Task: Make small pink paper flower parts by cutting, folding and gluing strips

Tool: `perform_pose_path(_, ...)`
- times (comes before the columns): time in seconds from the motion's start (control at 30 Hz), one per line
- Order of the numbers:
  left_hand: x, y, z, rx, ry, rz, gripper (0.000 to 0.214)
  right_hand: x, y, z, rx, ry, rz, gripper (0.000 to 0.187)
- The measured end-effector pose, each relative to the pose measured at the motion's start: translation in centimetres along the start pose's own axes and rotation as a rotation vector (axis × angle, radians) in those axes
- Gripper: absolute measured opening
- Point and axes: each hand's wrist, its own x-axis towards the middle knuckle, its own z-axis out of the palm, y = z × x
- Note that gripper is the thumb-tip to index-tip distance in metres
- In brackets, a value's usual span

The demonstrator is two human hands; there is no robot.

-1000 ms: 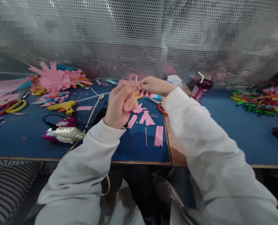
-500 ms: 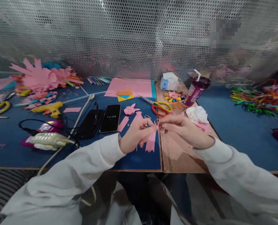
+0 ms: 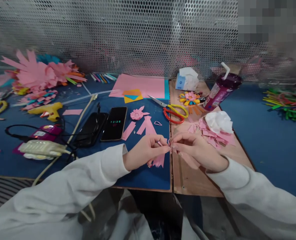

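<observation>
Fingertips of my left hand (image 3: 148,150) and my right hand (image 3: 197,149) meet over the seam of the table, both pinched. Between them is a small pink paper loop (image 3: 168,142), mostly hidden by the fingers. Pink paper strips with notched ends (image 3: 159,161) lie under and behind my left hand. Just beyond are a folded pink paper flower (image 3: 137,114) and a small loose pink loop (image 3: 158,123). Scissors with red and yellow handles (image 3: 174,112) lie open ahead of my hands. Pink paper scraps (image 3: 216,137) and a crumpled white tissue (image 3: 219,122) are beyond my right hand.
Two phones (image 3: 114,124), a power strip (image 3: 41,149) with cables and a yellow glue gun (image 3: 47,111) lie left. Pink sheets (image 3: 140,85) are at the back. A purple bottle with a straw (image 3: 223,88) and tissue pack (image 3: 187,80) stand right. Metal mesh (image 3: 128,40) rises behind.
The view has shifted slightly, and my hands appear a little lower. My fingertips have closed in on the pink loop, so less of it shows.
</observation>
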Motion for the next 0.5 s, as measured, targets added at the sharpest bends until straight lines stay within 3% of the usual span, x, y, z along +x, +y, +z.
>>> perform_pose_path(0.5, 0.01, 0.38, -0.25, 0.053, 0.092, -0.045, 0.024, -0.31, 0.43, 0.38, 0.034, 0.099, -0.005, 0.009)
